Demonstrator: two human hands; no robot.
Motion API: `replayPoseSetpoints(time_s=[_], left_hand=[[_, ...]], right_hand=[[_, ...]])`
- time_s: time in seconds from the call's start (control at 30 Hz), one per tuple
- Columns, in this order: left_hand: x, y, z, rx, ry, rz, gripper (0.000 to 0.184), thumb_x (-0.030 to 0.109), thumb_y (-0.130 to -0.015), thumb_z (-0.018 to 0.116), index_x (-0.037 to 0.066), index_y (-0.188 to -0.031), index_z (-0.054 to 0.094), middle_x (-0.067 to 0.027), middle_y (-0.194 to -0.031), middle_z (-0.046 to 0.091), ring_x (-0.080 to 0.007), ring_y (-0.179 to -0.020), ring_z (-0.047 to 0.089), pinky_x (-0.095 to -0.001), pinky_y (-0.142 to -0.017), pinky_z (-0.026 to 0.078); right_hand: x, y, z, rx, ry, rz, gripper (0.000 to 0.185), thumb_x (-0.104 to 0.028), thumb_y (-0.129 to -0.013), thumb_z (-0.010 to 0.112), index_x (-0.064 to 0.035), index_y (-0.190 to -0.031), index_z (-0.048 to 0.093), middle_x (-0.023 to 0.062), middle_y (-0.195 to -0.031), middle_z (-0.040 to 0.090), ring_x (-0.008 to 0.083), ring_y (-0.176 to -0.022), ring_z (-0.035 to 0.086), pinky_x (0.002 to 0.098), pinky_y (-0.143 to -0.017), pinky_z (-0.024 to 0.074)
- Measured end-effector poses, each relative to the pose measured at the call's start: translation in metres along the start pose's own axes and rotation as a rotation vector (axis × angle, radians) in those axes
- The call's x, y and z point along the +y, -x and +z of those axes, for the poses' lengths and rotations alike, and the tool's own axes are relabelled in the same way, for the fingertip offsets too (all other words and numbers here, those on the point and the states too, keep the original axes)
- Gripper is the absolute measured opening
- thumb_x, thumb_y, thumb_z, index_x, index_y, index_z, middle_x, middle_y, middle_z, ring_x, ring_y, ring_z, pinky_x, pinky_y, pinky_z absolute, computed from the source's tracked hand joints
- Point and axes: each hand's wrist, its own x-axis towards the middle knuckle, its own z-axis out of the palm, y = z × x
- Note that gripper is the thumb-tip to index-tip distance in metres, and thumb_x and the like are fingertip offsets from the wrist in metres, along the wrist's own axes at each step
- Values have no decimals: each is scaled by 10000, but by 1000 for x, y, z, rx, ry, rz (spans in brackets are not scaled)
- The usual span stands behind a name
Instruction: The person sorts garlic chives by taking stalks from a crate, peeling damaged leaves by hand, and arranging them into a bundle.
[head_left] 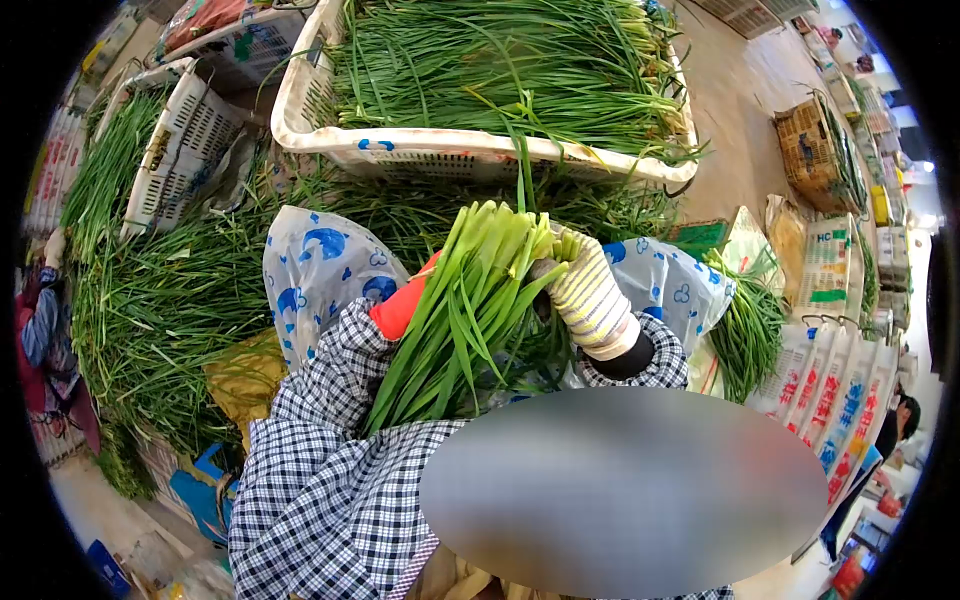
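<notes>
A bunch of garlic chives [450, 310] is held up in front of me, pale cut ends at the top and green leaves hanging toward my lap. My left hand [404, 302], in red, is behind the bunch and supports it; its fingers are hidden by the leaves. My right hand [597, 300], in a yellow-and-grey striped glove, closes at the bunch's right side near the stem ends, around a few short stalks [568, 243]. A white plastic sheet with blue prints [325, 270] covers my lap under both arms.
Ahead stands a large white crate [450, 150] filled with chives. More loose chives [170, 310] are heaped at the left, beside a tilted white crate [165, 160]. At the right are a smaller chive pile [745, 335], stacked white crates [830, 385] and a brown crate [815, 150].
</notes>
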Motion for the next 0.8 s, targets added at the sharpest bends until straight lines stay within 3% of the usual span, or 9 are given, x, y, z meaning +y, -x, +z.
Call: replayPoseSetpoints(time_s=[0.2,0.3,0.37,0.43,0.53,0.6,0.63,0.7,0.8], left_hand=[[-7,-2,-13,-417,405,101,361,279,-884,577,106,-1150,405,-41,-1011,479,-176,-857,476,-296,-731,405],[-7,-12,-13,-644,575,118,315,348,-853,614,98,-999,491,-45,-817,525,-194,-686,492,-297,-602,402],[-5,-14,-11,-695,618,131,322,394,-832,639,92,-899,548,-48,-688,556,-207,-573,502,-297,-517,400],[-6,-9,-16,-588,570,95,460,402,-862,602,27,-1123,545,-131,-940,618,-275,-820,600,-334,-670,506],[0,-6,-15,-468,490,118,479,420,-877,562,37,-1163,527,-128,-1016,589,-277,-909,555,-359,-748,465],[1,-5,-13,-414,443,140,493,433,-887,535,44,-1190,515,-127,-1066,570,-278,-969,526,-375,-799,438],[2,-5,-11,-397,421,153,500,439,-892,521,48,-1203,509,-126,-1092,561,-279,-999,511,-383,-825,425],[2,-5,-10,-373,384,176,514,451,-902,494,55,-1230,496,-124,-1142,542,-280,-1058,481,-400,-877,398],[2,-10,-9,-362,347,199,537,470,-917,453,66,-1270,478,-121,-1218,513,-281,-1148,436,-424,-955,357]], right_hand=[[-1,7,-23,323,-32,8,78,-107,-845,630,-40,-880,650,-2,-836,639,87,-736,553,237,-689,437],[-15,21,-47,510,-122,66,136,-173,-858,619,-53,-914,651,9,-868,632,109,-742,557,247,-698,441],[-16,25,-71,512,-19,-109,199,-259,-843,621,-97,-956,644,-2,-837,594,106,-692,545,236,-605,453],[-22,28,-93,684,86,-247,219,-254,-865,602,-71,-975,646,11,-849,611,122,-710,558,250,-664,467],[-43,37,-145,902,197,-402,269,-266,-911,567,-24,-997,649,66,-913,655,145,-917,611,295,-772,497],[-60,45,-183,814,52,-528,266,-247,-925,538,-14,-1041,597,149,-1045,627,282,-1011,597,443,-911,475],[-76,48,-183,738,-297,-587,263,-235,-930,523,-10,-1057,575,178,-1090,610,335,-1025,586,511,-947,455],[-89,58,-217,760,-428,-672,266,-270,-951,480,-67,-1116,527,215,-1126,582,400,-1057,552,606,-948,425],[-111,75,-251,913,-428,-747,269,-243,-938,491,-50,-1124,516,216,-1154,575,409,-1089,535,620,-976,393]])
